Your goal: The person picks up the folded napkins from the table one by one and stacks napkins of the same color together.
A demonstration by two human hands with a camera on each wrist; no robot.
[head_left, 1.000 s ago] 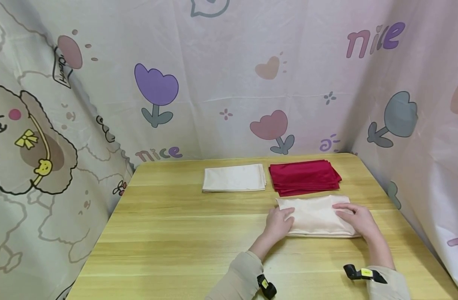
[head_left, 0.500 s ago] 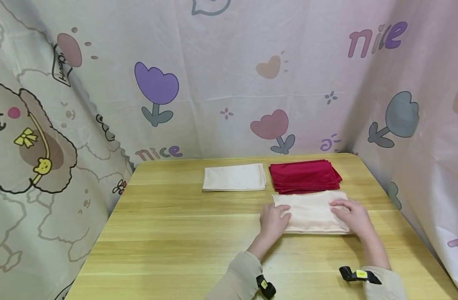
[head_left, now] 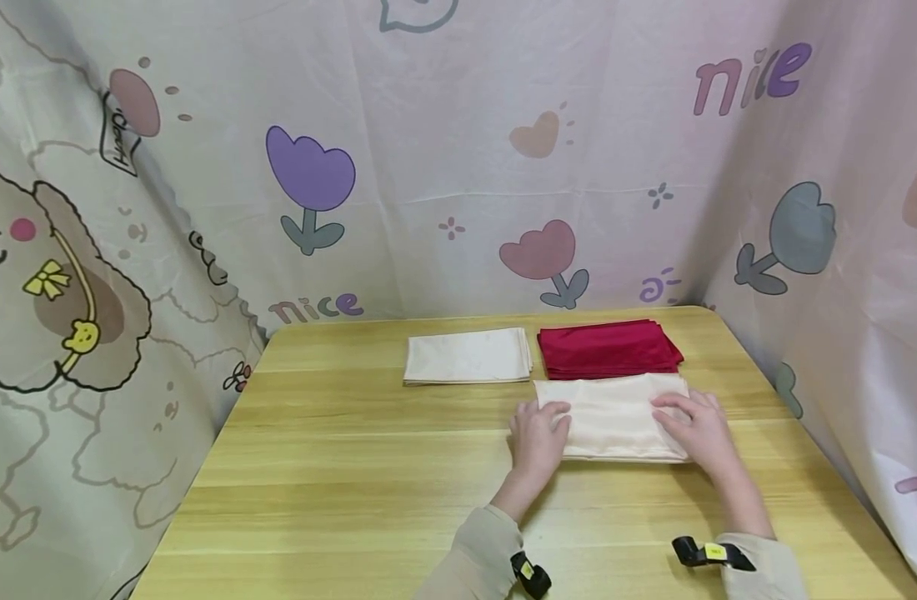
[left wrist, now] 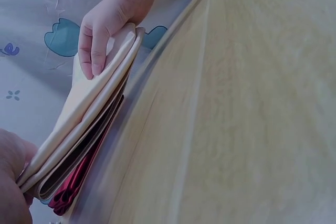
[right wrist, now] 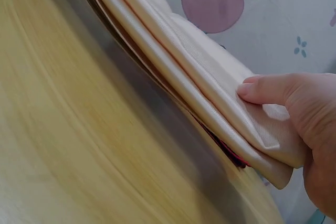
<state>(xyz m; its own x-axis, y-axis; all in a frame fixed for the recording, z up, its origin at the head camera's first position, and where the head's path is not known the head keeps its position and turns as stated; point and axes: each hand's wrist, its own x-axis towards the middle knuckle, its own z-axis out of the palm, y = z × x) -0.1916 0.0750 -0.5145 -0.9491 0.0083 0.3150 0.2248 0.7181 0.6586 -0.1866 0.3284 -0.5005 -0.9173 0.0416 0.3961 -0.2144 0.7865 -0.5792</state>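
Note:
A folded cream satin cloth (head_left: 612, 421) spans between my two hands in the head view, its far edge overlapping the folded red cloth (head_left: 608, 348). My left hand (head_left: 538, 440) grips its left end, thumb on top and the other fingers at the side and beneath. At the right end, my right hand (head_left: 697, 427) pinches it, the thumb (right wrist: 262, 88) pressing on the upper face in the right wrist view. Several soft folded layers (left wrist: 84, 108) show along the near edge in the left wrist view. Some fingers are hidden under the cloth.
A folded white cloth (head_left: 468, 357) lies at the back of the wooden table (head_left: 338, 467), left of the red one. A printed curtain (head_left: 428, 150) hangs behind the table and along both sides. Small black cameras (head_left: 532, 575) are strapped to the sleeves.
Both hands have moved the cream cloth away from me and slightly left, so it now covers the red cloth's near edge. The white and red cloths have stayed put.

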